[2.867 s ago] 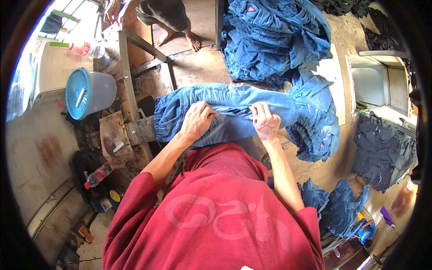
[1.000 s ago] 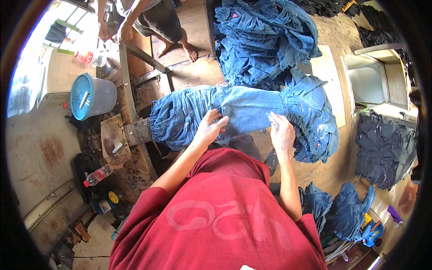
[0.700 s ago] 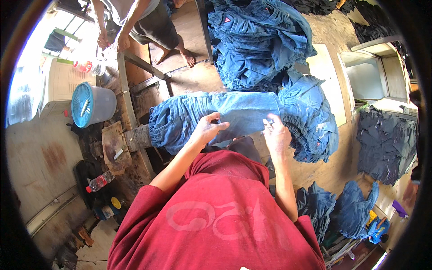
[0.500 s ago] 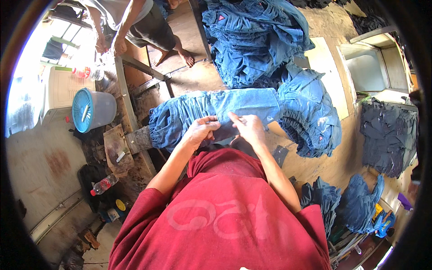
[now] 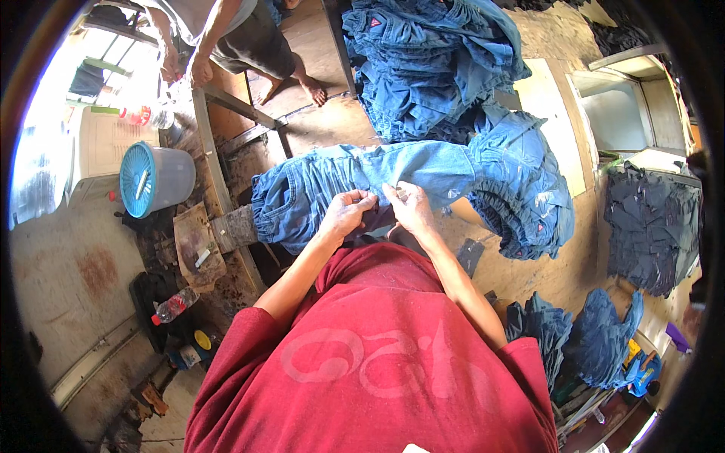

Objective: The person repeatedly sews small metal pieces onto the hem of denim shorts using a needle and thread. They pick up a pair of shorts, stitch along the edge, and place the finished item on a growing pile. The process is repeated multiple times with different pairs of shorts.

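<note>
A pair of blue denim trousers (image 5: 423, 170) lies stretched crosswise before me, its gathered waist and pocket at the left. My left hand (image 5: 351, 211) is closed at the near edge of the cloth, thumb and fingers pinched on it. Just right of it, my right hand (image 5: 411, 208) is pinched at the same edge, its fingertips close to the left ones. Whether a small thing is also between the fingers I cannot make out. A pile of similar denim garments (image 5: 521, 181) adjoins the trousers on the right.
A tall denim stack (image 5: 430, 68) rises beyond the trousers. At the left stand a lidded bucket (image 5: 170, 177) and a plastic bottle (image 5: 177, 304). Dark folded garments (image 5: 653, 226) lie at the right. Another person's hands (image 5: 189, 69) are at the far left.
My fingers have drawn into tighter pinches at the near edge of the trousers, and the right hand has risen slightly. The cloth's right part now bulges more.
</note>
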`<state>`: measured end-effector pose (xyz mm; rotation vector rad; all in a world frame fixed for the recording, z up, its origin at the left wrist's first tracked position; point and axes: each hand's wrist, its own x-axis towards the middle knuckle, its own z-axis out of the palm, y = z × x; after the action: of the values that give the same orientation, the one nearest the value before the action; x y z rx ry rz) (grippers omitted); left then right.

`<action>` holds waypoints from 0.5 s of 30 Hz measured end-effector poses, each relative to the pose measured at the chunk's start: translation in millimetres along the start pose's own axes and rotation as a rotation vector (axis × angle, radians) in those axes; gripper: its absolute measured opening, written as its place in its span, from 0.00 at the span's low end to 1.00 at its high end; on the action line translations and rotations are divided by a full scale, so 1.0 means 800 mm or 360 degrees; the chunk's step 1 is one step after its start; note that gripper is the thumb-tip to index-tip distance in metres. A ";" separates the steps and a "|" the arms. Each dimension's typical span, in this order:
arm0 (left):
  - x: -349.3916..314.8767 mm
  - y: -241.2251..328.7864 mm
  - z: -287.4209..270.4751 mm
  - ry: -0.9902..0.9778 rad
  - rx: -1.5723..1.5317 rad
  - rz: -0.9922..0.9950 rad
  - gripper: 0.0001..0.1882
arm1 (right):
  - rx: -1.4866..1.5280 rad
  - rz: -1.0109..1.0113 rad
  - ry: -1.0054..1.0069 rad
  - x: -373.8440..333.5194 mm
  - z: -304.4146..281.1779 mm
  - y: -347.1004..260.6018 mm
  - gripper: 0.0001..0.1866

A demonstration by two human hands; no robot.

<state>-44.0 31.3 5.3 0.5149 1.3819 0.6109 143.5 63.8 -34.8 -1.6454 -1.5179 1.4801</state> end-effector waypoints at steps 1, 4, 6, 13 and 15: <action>0.002 -0.002 0.000 0.0001 0.0004 0.0009 0.14 | -0.0003 -0.0024 0.0011 0.000 0.000 0.001 0.25; 0.002 -0.006 -0.007 -0.0133 -0.0230 -0.0010 0.12 | 0.0051 -0.0004 0.0000 0.000 -0.007 0.005 0.25; -0.002 -0.006 -0.015 -0.0240 -0.0387 -0.0035 0.12 | 0.0075 0.0030 0.0028 -0.001 -0.013 0.008 0.24; -0.002 0.003 -0.009 -0.0231 -0.0141 -0.0080 0.13 | 0.0163 0.0037 -0.0030 -0.005 -0.018 0.004 0.24; 0.002 0.000 -0.001 -0.0165 0.0022 -0.0061 0.12 | 0.0206 0.0075 -0.0048 -0.005 -0.016 0.004 0.24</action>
<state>-44.4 32.4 4.5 0.5231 1.2960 0.5364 157.0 63.7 -32.0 -1.6000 -1.3768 1.5993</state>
